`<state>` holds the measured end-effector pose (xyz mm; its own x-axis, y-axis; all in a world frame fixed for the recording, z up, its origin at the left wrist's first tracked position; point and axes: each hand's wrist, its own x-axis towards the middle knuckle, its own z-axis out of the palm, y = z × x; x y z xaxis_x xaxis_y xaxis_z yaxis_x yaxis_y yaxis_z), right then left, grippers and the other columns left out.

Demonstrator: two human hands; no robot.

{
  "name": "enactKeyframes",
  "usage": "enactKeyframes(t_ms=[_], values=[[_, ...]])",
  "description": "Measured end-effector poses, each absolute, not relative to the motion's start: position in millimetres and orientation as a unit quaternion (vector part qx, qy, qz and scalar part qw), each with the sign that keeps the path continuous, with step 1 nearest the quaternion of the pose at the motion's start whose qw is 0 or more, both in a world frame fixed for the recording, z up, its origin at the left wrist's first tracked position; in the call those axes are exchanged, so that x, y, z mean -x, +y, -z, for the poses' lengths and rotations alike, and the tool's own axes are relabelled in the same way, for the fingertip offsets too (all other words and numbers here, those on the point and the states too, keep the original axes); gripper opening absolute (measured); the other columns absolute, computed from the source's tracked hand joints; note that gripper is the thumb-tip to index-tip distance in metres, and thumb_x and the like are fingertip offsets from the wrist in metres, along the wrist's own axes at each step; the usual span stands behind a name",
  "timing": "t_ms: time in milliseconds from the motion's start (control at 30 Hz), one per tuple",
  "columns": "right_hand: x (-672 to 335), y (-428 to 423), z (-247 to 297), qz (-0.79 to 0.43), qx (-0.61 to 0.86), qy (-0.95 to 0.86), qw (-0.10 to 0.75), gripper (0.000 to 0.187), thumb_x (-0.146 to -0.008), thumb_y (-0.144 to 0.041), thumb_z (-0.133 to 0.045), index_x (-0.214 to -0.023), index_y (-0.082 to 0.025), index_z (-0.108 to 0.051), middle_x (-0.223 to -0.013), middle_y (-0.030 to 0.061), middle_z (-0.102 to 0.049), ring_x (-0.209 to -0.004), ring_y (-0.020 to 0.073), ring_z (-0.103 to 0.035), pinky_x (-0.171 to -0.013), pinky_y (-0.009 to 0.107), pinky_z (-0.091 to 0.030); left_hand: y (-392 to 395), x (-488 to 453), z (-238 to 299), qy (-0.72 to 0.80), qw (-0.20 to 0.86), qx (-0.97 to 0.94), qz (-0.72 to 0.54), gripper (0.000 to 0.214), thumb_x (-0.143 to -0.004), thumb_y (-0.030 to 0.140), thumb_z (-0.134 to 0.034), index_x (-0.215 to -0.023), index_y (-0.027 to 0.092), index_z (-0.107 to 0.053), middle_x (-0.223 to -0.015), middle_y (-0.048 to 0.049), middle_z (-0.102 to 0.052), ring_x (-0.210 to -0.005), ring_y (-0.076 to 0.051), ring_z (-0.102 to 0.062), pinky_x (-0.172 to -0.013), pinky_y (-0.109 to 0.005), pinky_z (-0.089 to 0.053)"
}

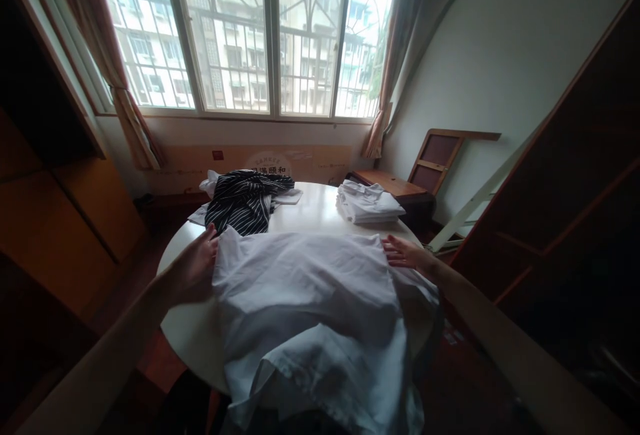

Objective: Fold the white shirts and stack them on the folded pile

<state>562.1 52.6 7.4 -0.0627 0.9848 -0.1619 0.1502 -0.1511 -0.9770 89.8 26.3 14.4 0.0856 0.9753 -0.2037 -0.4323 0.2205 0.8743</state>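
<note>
Your left hand (204, 255) is at the far left corner of the white garment (310, 288), and your right hand (403, 252) is at its far right corner. The fingers of both hands touch the fabric edge; whether either hand is clamped on it, you cannot tell from this view. The garment lies over the near half of the round white desk (187, 328), its near end loosely folded.

Readable writing: one printed panel (185, 158) stands below the window (273, 42). Its large dark characters end in "颐和"; those before are partly covered or unclear. One small red square mark (217, 155) sits to their left. The remaining lettering is too small to read.

Count the items as follows:
- Hands: two.
- Garment spread before you: one.
- Black-and-white striped cloth (240, 202): one, heaped at the far left of the desk, with white fabric (209, 183) showing behind it.
- Folded white stack (369, 203): one, at the far right; its layers cannot be counted.
- Window panes: four.
- Curtains (125, 98): two, one at each side.
</note>
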Motion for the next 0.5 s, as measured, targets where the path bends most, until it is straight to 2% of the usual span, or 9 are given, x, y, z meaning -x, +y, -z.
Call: enactKeyframes(t_ms=[100, 233, 300, 400, 500], values=[[-572.1, 44.9, 7.0, -0.501, 0.576, -0.556, 0.329, 0.037, -0.061, -0.053, -0.069, -0.059, -0.018, -0.059, -0.055, 0.0027, -0.06, -0.048, 0.0118, -0.052, -0.041, 0.021, -0.038, 11.9, -96.9, -6.1, 0.431, 0.717, -0.265, -0.479, 0.027, -0.072, 0.035, -0.064, -0.091, 0.016, -0.062, -0.071, -0.0095, -0.067, -0.067, -0.026, -0.066, -0.06, -0.036, -0.053], [-573.5, 28.4, 16.8, -0.453, 0.583, -0.613, 0.28, 0.036, -0.06, -0.051, -0.07, -0.057, -0.016, -0.06, -0.05, -0.0006, -0.055, -0.043, 0.0088, -0.043, -0.039, 0.02, -0.03, -0.4, -97.5, -2.6, 0.484, 0.673, -0.319, -0.46, 0.031, -0.062, 0.021, -0.073, -0.091, 0.016, -0.062, -0.069, -0.0068, -0.066, -0.061, -0.025, -0.065, -0.055, -0.033, -0.052], [-568.2, 21.8, 16.1, -0.444, 0.563, -0.633, 0.292, 0.033, -0.059, -0.048, -0.07, -0.06, -0.016, -0.062, -0.054, -0.0008, -0.056, -0.047, 0.0099, -0.045, -0.042, 0.021, -0.032, -4.0, -97.6, -5.7, 0.49, 0.655, -0.366, -0.444, 0.034, -0.058, 0.016, -0.076, -0.09, 0.015, -0.063, -0.071, -0.0067, -0.066, -0.06, -0.023, -0.065, -0.053, -0.03, -0.051], [-562.3, 20.0, 9.0, -0.421, 0.544, -0.638, 0.345, 0.031, -0.057, -0.044, -0.072, -0.056, -0.017, -0.058, -0.055, -0.0016, -0.054, -0.05, 0.0104, -0.046, -0.046, 0.023, -0.035, -6.9, -98.5, -17.5, 0.507, 0.624, -0.409, -0.432, 0.025, -0.059, 0.014, -0.075, -0.082, 0.012, -0.065, -0.068, -0.0058, -0.066, -0.055, -0.017, -0.061, -0.049, -0.023, -0.049], [-561.4, 25.7, -2.5, -0.398, 0.539, -0.593, 0.446, 0.031, -0.057, -0.044, -0.072, -0.056, -0.018, -0.056, -0.053, -0.0029, -0.05, -0.05, 0.0098, -0.045, -0.047, 0.023, -0.036, -1.3, -99.7, -31.6, 0.488, 0.571, -0.382, -0.538, 0.014, -0.062, 0.013, -0.072, -0.074, 0.012, -0.065, -0.061, -0.0021, -0.063, -0.049, -0.013, -0.056, -0.044, -0.019, -0.045]])
